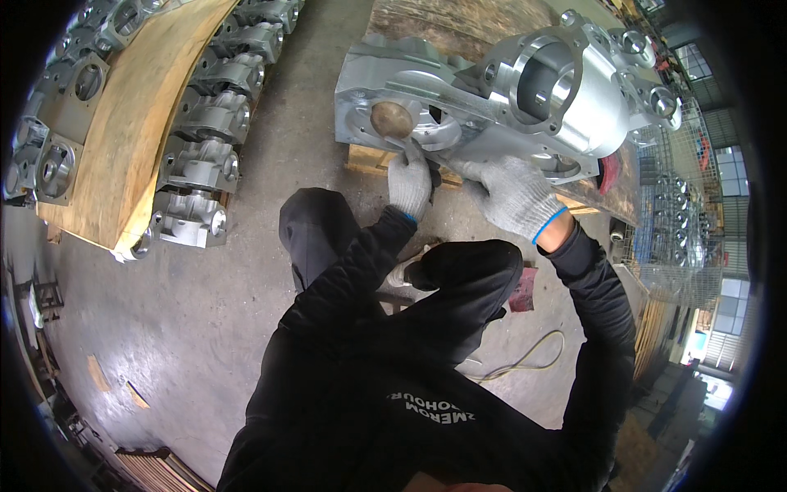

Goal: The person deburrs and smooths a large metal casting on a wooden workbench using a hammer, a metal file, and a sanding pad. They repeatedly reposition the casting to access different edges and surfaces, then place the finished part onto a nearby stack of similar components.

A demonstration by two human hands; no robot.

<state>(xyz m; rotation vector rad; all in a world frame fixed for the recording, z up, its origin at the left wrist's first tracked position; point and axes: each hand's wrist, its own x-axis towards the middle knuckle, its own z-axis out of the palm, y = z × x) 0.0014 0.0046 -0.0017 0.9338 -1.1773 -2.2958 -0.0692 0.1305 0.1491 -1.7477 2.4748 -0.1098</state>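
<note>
In the head view, the casting (414,85) lies on the bench (459,16), its near side along the bench's edge. A big ring (566,102) stands to its right (same piece or a neighbour, I cannot tell). The left hand (410,180), gloved, is at the casting's near rim, fingers bent upward, their tips by a round brownish patch. The right hand (512,193), also gloved, is just right of it, forefinger reaching toward the left hand, the other fingers curled. Something dark shows between them, but whether either hand grips it or merely rests there I cannot tell.

The likeliest trouble, I judge, is a glove snagging on one of the casting's rims, since the fingers sit so close to them. A hard push could also make the casting shift toward the person, whose knees are just below and in front of it. If the dark thing is loose, a slack grip could drop it near the shoe (406,273). On the floor below the casting, the hose (525,367) and the red piece (522,291) might catch a foot stepping back.
</note>
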